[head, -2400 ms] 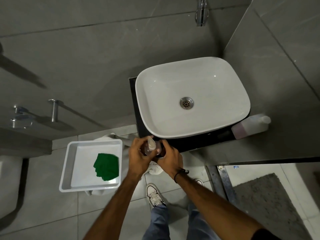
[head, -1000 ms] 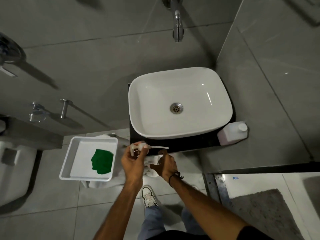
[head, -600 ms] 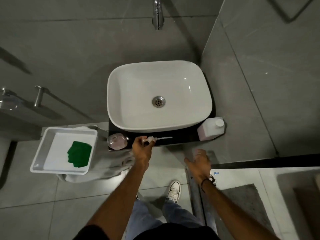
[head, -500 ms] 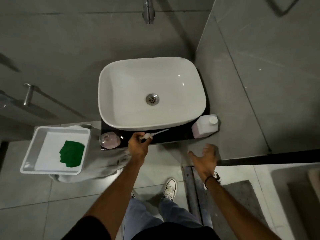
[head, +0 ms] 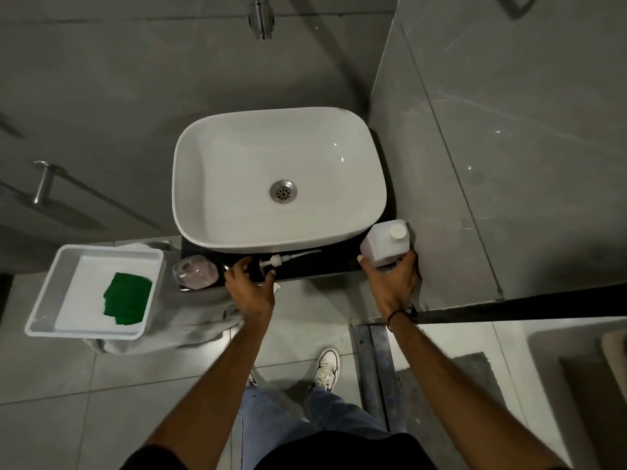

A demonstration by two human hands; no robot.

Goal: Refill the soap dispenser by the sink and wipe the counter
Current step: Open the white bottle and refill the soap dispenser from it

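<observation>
The open soap dispenser bottle [head: 196, 271], clear with pink soap inside, stands on the black counter [head: 325, 264] at its left end. Its white pump head [head: 278, 260] lies on the counter in front of the white sink [head: 217, 212]. My left hand [head: 251, 287] rests at the counter edge just below the pump, fingers spread, holding nothing. A white refill bottle [head: 386, 242] with a white cap stands at the counter's right end. My right hand [head: 392, 283] wraps around its lower part.
A white tray [head: 51, 296] holding a green cloth [head: 127, 298] sits left of the counter on a grey towel [head: 190, 329]. A chrome tap [head: 260, 16] juts from the wall above the sink. A grey wall closes in at the right.
My left hand laid the pump head on the counter and let go of it. My right hand reached right and took hold of the refill bottle.
</observation>
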